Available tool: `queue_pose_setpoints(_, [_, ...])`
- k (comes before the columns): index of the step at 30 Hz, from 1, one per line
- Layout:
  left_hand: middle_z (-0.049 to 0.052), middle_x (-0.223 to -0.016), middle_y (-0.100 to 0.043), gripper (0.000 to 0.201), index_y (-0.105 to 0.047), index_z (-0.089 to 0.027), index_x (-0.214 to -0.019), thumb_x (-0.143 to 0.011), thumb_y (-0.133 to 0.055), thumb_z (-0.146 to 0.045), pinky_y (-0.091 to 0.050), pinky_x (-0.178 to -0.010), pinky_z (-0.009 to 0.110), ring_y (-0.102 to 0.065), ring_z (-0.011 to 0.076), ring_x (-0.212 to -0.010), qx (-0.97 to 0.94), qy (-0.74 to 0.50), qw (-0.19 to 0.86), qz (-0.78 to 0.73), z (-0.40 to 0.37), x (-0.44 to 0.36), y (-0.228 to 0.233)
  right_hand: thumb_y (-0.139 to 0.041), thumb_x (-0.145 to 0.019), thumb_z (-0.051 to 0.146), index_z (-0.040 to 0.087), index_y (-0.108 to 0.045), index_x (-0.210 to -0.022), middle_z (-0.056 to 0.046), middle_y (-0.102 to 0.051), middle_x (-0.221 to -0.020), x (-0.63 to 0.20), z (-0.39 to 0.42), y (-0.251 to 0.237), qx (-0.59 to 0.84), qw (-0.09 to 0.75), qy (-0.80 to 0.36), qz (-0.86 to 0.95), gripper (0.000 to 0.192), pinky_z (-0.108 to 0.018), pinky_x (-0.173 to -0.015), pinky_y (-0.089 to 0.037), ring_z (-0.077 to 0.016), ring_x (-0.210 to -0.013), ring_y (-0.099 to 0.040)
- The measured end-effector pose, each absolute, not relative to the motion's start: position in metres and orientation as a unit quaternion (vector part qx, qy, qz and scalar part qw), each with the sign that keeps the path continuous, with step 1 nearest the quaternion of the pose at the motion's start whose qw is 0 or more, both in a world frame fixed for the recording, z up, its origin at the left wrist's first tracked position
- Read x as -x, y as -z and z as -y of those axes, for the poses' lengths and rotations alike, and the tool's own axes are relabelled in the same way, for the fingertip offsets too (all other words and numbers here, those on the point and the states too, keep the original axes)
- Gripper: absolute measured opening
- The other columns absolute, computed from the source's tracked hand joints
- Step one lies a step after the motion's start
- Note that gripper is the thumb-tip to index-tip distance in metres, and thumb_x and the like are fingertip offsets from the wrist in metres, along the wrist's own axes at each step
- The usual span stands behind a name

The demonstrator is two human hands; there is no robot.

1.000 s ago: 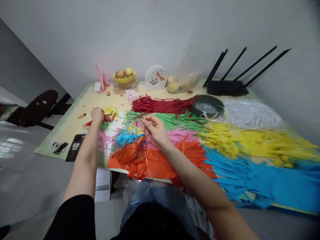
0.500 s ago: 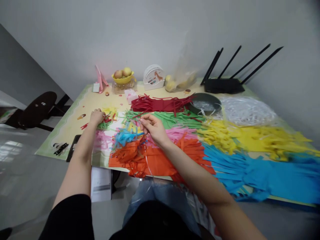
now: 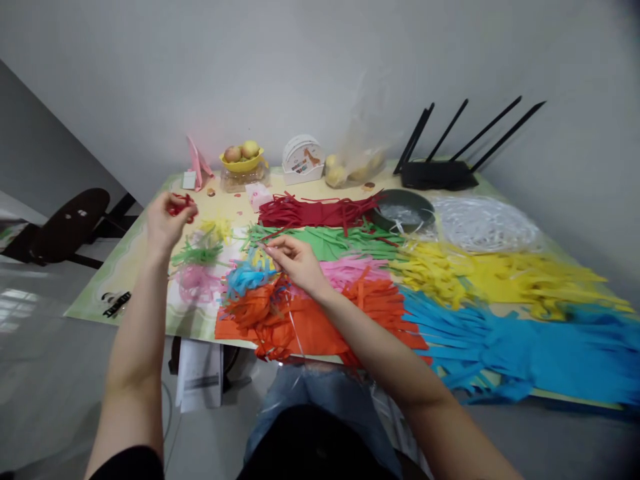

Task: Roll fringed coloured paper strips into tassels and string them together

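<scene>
My left hand is raised over the table's left side, fingers closed on a small bunch of red strips. Below it lie small bunches of green strips, pink strips and yellow strips. My right hand hovers mid-table with thumb and forefinger pinched on what looks like a thin string. A white string runs down over the fringed orange sheet toward the front edge. Gathered blue strips and orange strips sit just left of and below my right hand.
Fringed sheets in red, green, yellow and blue cover the table's middle and right. Behind are a dark bowl, a white string coil, a router and a yellow fruit basket.
My left hand has lifted the red strips off the pile and moved up and left. My right hand, still pinched, has shifted slightly left. The view has turned a little.
</scene>
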State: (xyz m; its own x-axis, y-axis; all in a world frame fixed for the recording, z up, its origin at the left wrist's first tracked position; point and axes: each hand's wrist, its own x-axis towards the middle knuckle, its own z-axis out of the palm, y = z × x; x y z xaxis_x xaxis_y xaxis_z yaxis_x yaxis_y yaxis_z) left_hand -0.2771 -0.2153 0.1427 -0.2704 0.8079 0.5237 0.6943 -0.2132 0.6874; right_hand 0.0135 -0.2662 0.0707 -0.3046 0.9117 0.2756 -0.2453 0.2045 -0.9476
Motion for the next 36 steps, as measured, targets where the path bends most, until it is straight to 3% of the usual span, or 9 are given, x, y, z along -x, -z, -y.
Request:
queue_pose_setpoints(2, [0.004, -0.078, -0.073, 0.024, -0.067, -0.015, -0.083, -0.068, -0.081, -0.029, -0.056, -0.063, 0.028, -0.068, 0.0156, -0.066, -0.625, -0.510, 0.155, -0.570, 0.244, 0.239, -0.137, -0.067, -0.082, 0.049, 0.016, -0.064, -0.085, 0.006, -0.052, -0.054, -0.009, 0.270, -0.076, 0.294, 0.516, -0.520, 0.613, 0.032, -0.021, -0.051, -0.033, -0.0076, -0.049, -0.045])
queue_pose_setpoints(5, [0.006, -0.086, -0.078, 0.025, -0.078, -0.018, -0.090, -0.069, -0.082, -0.031, -0.059, -0.076, 0.031, -0.073, 0.0199, -0.079, -0.611, -0.525, 0.221, -0.550, 0.279, 0.190, -0.122, -0.062, -0.086, 0.042, 0.016, -0.065, -0.086, 0.005, -0.050, -0.057, -0.006, 0.278, -0.082, 0.303, 0.517, -0.482, 0.639, 0.027, -0.022, -0.053, -0.031, -0.0078, -0.052, -0.043])
queue_pose_setpoints(9, [0.007, -0.094, -0.080, 0.025, -0.082, -0.020, -0.094, -0.072, -0.082, -0.032, -0.060, -0.082, 0.033, -0.074, 0.0221, -0.088, -0.573, -0.553, 0.258, -0.547, 0.301, 0.158, -0.110, -0.059, -0.087, 0.039, 0.016, -0.062, -0.084, 0.006, -0.048, -0.057, -0.007, 0.284, -0.086, 0.315, 0.521, -0.460, 0.646, 0.024, -0.022, -0.054, -0.031, -0.0077, -0.052, -0.041])
queue_pose_setpoints(18, [0.005, -0.092, -0.080, 0.023, -0.082, -0.024, -0.098, -0.079, -0.079, -0.038, -0.059, -0.081, 0.028, -0.074, 0.0172, -0.083, -0.513, -0.624, 0.305, -0.504, 0.306, 0.147, -0.093, -0.060, -0.088, 0.039, 0.017, -0.059, -0.081, 0.007, -0.045, -0.055, -0.011, 0.288, -0.088, 0.314, 0.519, -0.488, 0.628, 0.023, -0.022, -0.051, -0.028, -0.0073, -0.050, -0.038])
queue_pose_setpoints(25, [0.005, -0.090, -0.080, 0.024, -0.082, -0.023, -0.097, -0.079, -0.079, -0.038, -0.058, -0.077, 0.026, -0.072, 0.0152, -0.079, -0.503, -0.638, 0.299, -0.500, 0.307, 0.146, -0.090, -0.060, -0.087, 0.037, 0.017, -0.058, -0.079, 0.007, -0.045, -0.054, -0.014, 0.289, -0.088, 0.312, 0.511, -0.497, 0.628, 0.022, -0.022, -0.051, -0.027, -0.0071, -0.049, -0.038])
queue_pose_setpoints(36, [0.006, -0.100, -0.079, 0.023, -0.080, -0.023, -0.099, -0.083, -0.074, -0.037, -0.059, -0.092, 0.036, -0.074, 0.0210, -0.096, -0.544, -0.596, 0.220, -0.548, 0.311, 0.143, -0.092, -0.062, -0.084, 0.043, 0.018, -0.058, -0.078, 0.007, -0.047, -0.054, -0.018, 0.287, -0.091, 0.310, 0.509, -0.524, 0.609, 0.026, -0.021, -0.049, -0.028, -0.0070, -0.048, -0.039])
